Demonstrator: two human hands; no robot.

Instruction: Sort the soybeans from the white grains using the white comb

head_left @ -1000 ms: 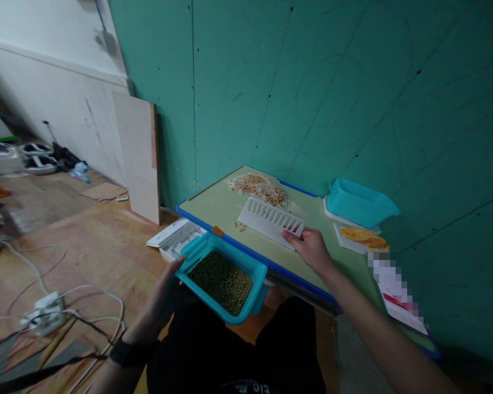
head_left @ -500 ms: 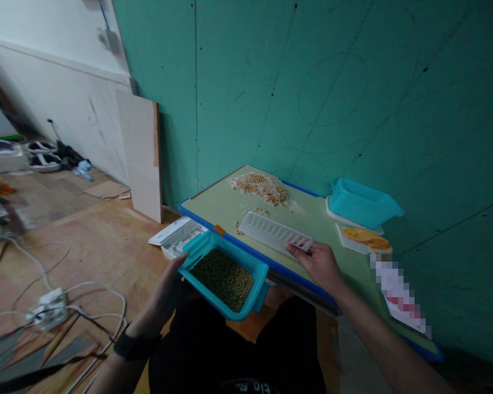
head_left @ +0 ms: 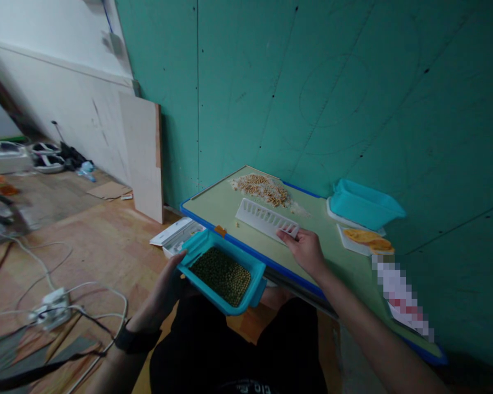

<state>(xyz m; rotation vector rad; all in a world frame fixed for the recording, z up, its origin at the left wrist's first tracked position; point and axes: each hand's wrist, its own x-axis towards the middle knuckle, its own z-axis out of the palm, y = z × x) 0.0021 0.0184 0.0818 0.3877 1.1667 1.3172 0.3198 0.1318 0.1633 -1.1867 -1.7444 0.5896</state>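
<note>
My left hand [head_left: 168,287] grips the near left corner of a blue tub [head_left: 252,268] filled with small green beans [head_left: 222,275], held just below the table's blue front edge. My right hand [head_left: 305,249] is closed on one end of a white slotted scraper [head_left: 265,219], which lies on the pale green tabletop [head_left: 217,205]. Beyond the scraper, a heap of tan grains [head_left: 263,187] sits near the table's far edge.
A second blue tub [head_left: 363,205] on a white lid and a white tray with orange pieces [head_left: 367,238] stand at the table's right. A green wall backs the table. A white box [head_left: 175,235], a power strip [head_left: 49,309] with cables and a leaning board [head_left: 142,158] are on the floor at left.
The right hand drew the scraper toward the table's front edge, then pushed it back toward the grain heap. The bean tub stayed under the edge in the left hand.
</note>
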